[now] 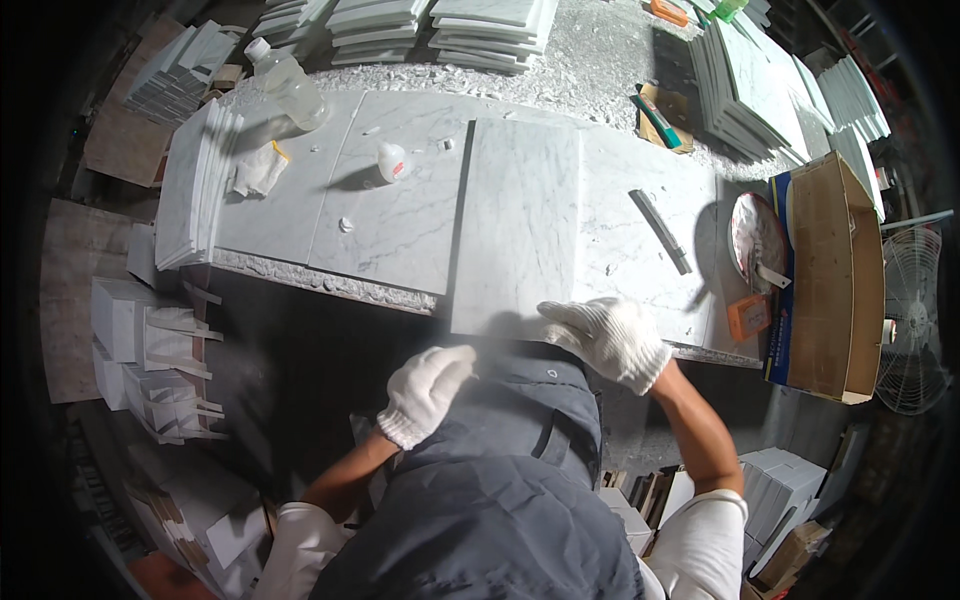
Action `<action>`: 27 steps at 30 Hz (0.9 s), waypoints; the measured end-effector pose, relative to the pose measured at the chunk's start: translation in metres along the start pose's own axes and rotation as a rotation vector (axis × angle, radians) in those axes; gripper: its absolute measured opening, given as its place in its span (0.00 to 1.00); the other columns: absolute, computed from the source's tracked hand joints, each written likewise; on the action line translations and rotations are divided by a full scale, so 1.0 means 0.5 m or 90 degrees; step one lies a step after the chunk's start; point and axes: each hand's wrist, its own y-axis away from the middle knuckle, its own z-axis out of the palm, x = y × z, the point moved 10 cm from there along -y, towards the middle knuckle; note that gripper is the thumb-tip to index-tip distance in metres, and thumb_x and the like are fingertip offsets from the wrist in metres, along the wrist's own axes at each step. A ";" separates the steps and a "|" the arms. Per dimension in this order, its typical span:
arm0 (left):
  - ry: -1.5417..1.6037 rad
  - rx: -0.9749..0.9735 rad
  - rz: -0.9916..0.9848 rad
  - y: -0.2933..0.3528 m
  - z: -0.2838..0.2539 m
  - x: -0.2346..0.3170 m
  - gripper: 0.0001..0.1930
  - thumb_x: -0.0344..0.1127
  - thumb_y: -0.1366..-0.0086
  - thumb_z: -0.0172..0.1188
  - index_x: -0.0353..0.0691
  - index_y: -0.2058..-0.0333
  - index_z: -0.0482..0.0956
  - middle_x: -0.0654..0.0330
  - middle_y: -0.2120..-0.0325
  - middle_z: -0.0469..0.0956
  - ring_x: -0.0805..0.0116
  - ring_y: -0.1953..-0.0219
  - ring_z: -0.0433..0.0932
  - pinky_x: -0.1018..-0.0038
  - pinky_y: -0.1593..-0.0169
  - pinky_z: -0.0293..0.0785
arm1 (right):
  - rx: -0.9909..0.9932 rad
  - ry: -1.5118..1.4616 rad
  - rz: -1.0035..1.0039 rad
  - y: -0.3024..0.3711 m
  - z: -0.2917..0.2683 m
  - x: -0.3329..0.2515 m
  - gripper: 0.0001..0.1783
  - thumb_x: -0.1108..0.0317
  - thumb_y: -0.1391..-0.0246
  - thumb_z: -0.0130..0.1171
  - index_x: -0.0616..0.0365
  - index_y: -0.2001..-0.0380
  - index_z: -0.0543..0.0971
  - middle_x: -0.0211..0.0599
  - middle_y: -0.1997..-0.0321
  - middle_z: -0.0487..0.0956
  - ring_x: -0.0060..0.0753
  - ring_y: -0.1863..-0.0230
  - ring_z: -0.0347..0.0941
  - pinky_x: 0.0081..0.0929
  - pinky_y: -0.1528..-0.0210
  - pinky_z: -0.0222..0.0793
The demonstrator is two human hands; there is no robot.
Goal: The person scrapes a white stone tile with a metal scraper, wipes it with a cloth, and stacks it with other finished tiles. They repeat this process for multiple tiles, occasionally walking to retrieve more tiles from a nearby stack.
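Marble slab [520, 220] lies ahead-right of the left hand [428, 395], which is loosely curled, seemingly empty; right hand [608, 340] meets its near corner, grip indeterminable. Handle edges gently; chipping is likely.

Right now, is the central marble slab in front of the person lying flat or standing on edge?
Lying flat: the marble slab shows its broad, veined face upward, near the right hand.

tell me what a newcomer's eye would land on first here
Probably the long grey-veined slab in the middle of the worktop, with the white-gloved right hand at its near right corner. The white-gloved left hand is just off the worktop's near edge. Beyond, stacks of pale slabs sit along the debris-strewn far side.
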 end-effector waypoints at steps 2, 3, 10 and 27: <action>0.127 0.013 -0.122 -0.001 -0.002 -0.052 0.08 0.33 0.30 0.63 0.37 0.57 0.85 0.58 0.68 0.86 0.66 0.66 0.86 0.73 0.60 0.80 | 0.035 -0.007 0.094 0.037 0.003 0.020 0.25 0.53 0.39 0.65 0.49 0.42 0.80 0.43 0.57 0.85 0.47 0.62 0.83 0.39 0.58 0.79; 0.200 0.016 -0.210 0.001 0.004 -0.086 0.09 0.34 0.29 0.62 0.35 0.56 0.84 0.57 0.67 0.86 0.68 0.65 0.86 0.74 0.59 0.81 | 0.095 -0.011 0.135 0.049 -0.007 0.034 0.26 0.53 0.39 0.65 0.49 0.41 0.80 0.43 0.55 0.85 0.46 0.60 0.83 0.39 0.55 0.79; 0.378 -0.113 -0.447 0.001 0.085 -0.156 0.24 0.49 0.27 0.61 0.30 0.49 0.77 0.50 0.61 0.84 0.65 0.63 0.86 0.72 0.54 0.80 | 0.182 0.259 0.010 -0.024 0.003 0.004 0.40 0.32 0.38 0.50 0.43 0.31 0.70 0.48 0.29 0.68 0.61 0.26 0.57 0.61 0.23 0.45; 0.488 -0.087 -0.515 -0.006 0.130 -0.178 0.26 0.48 0.26 0.57 0.33 0.39 0.72 0.44 0.63 0.84 0.56 0.66 0.87 0.67 0.57 0.83 | 0.039 0.215 0.101 -0.131 -0.020 0.053 0.37 0.36 0.34 0.48 0.46 0.31 0.69 0.38 0.25 0.67 0.45 0.22 0.56 0.45 0.24 0.54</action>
